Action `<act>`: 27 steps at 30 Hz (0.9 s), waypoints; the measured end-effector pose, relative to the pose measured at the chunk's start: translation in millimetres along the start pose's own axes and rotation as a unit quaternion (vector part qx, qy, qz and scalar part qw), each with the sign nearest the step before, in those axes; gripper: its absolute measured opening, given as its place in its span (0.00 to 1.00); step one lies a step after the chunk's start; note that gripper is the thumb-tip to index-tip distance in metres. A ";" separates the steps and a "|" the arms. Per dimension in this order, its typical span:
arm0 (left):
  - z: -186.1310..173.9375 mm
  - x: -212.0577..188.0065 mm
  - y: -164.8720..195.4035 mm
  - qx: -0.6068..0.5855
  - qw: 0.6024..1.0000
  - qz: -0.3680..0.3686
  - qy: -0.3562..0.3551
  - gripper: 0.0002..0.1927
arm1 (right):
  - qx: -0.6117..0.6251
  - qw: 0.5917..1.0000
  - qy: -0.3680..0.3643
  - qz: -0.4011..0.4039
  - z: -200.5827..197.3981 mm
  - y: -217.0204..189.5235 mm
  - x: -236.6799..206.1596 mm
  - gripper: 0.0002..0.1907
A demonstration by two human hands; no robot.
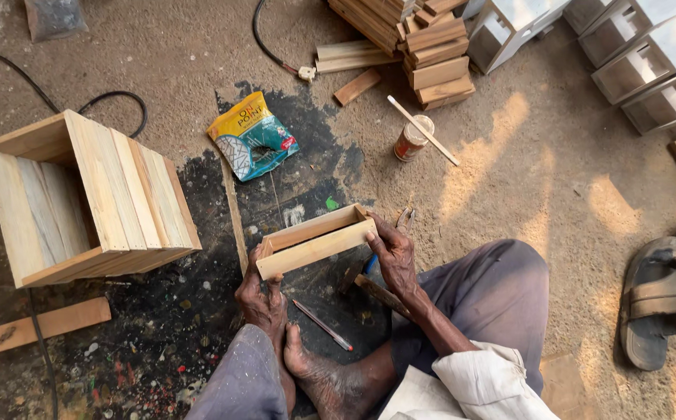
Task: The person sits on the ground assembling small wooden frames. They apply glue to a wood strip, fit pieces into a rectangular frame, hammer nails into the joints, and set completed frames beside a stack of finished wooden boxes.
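Both hands are gripping the small pale wooden frame [316, 239]: left hand [262, 299] at seven o'clock, right hand [393, 255] at three (light, stiff; ends seem safest).

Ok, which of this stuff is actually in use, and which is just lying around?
In use: small frame, held by left hand and right hand.
Lying about: big box, snack bag, can, pencil, plank stack, sandal.
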State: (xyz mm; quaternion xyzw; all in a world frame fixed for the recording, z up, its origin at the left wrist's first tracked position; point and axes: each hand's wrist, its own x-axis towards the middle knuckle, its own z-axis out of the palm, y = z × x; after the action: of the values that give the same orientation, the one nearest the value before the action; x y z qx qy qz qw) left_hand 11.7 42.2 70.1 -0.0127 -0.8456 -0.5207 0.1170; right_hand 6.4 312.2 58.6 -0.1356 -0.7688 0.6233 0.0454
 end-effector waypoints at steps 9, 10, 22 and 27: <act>0.5 -1.7 -20.1 0.024 0.999 -0.019 -0.009 0.34 | 0.057 0.995 -0.065 -0.057 5.9 20.0 16.4 0.27; 4.4 0.7 -26.2 0.041 0.999 0.001 0.001 0.34 | 0.068 0.994 -0.070 -0.049 9.9 21.9 21.6 0.27; 37.9 40.6 -44.7 0.271 0.947 0.150 -0.081 0.38 | -0.355 0.921 -0.159 -0.026 -15.4 -39.6 -34.3 0.29; 65.9 69.2 -27.4 0.304 0.927 0.144 -0.165 0.45 | -0.368 0.884 -0.284 0.054 -20.9 -39.9 -65.6 0.43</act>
State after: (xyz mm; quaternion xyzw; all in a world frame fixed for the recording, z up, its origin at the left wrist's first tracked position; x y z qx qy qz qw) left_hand -71.7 80.9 32.3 -0.1839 -0.9597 -0.2070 0.0477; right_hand 68.2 307.1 108.4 -0.0011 -0.9143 0.3089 -0.2618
